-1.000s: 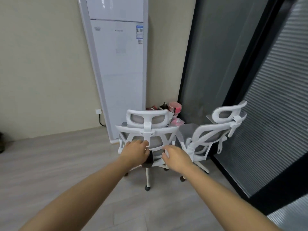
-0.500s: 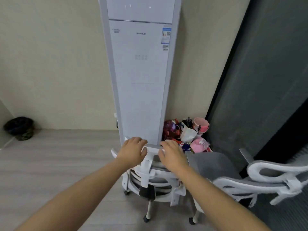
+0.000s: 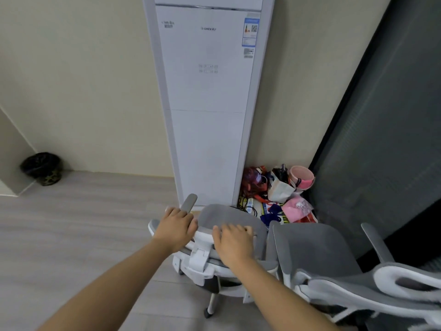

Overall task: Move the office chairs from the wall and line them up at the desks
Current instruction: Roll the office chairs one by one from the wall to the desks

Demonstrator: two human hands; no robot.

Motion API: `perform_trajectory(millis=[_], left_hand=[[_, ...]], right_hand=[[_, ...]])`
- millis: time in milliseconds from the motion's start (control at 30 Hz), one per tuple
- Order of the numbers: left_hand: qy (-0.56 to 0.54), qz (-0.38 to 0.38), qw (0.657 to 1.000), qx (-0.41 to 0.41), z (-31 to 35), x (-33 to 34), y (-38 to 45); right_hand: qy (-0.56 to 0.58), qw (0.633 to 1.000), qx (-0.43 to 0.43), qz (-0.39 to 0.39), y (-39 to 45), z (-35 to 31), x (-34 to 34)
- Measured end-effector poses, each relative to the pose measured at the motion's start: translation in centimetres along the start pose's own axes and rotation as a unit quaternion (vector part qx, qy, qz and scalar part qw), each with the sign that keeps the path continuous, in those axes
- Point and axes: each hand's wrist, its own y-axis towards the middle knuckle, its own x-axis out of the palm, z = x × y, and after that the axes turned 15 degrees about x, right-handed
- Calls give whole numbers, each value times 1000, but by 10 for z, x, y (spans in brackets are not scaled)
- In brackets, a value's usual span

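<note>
Where 2nd chair crowds: clutter nr AC unit

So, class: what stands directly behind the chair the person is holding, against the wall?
A tall white air conditioner stands behind the chair. Its base is covered by the chair and the left hand. Beside it lies a pile of bags.

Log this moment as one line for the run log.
step: grasp chair | left hand: grips headrest | right hand: grips headrest | second chair: beside, untouched
</note>
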Motion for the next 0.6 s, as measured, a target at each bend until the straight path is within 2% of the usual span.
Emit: perform_trajectory(millis=[267, 600], left_hand=[[-21, 21, 999, -28, 25, -4, -51], [-36, 15, 990, -135, 87, -32, -176]], right_hand=[[-2, 999, -23, 29, -35, 7, 0], [-3, 991, -111, 68, -143, 6, 1]])
